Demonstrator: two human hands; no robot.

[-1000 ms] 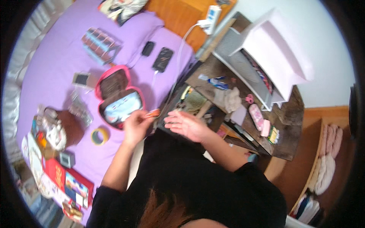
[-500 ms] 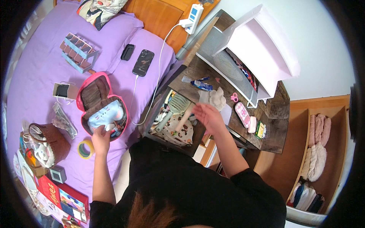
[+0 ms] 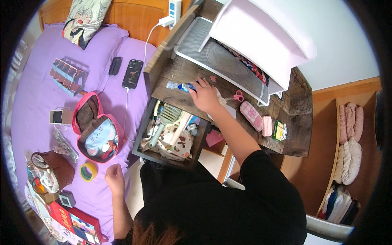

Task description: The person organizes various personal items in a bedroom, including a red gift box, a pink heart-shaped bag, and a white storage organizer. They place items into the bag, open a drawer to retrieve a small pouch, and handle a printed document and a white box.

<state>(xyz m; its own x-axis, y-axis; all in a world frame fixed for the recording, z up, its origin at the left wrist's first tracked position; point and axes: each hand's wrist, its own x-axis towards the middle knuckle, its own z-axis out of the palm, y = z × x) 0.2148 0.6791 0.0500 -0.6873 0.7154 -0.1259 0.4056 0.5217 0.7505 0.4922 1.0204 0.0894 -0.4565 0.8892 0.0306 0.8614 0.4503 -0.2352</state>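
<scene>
My right hand (image 3: 205,97) reaches over the dark wooden desktop, fingers stretched and apart, at the end of a small blue packet (image 3: 185,87) that it partly covers. A crumpled clear wrapper (image 3: 172,85) lies at the packet's other end. Beside the bed edge, my left hand (image 3: 115,179) is closed with its fingers curled, and nothing shows in it. Nearby are a roll of yellow tape (image 3: 88,171) and an open pink heart-shaped case (image 3: 115,153) holding a light-blue plush pouch (image 3: 99,137). Between my hands, a pulled-out drawer (image 3: 136,146) holds a green hairbrush (image 3: 168,114) and patterned cloth.
Pink scissors (image 3: 238,96), a pink floral case (image 3: 251,116) and a green-yellow box (image 3: 279,130) lie along the desk. A white shelf (image 3: 261,28) stands behind. On the purple bed are a phone (image 3: 132,74) with a white cable, a brown basket (image 3: 61,169) and a tiered organizer (image 3: 68,76).
My right hand has moved from above the drawer to the blue packet on the desk. My left hand has left the heart-shaped case and drawn back toward me. The view has shifted.
</scene>
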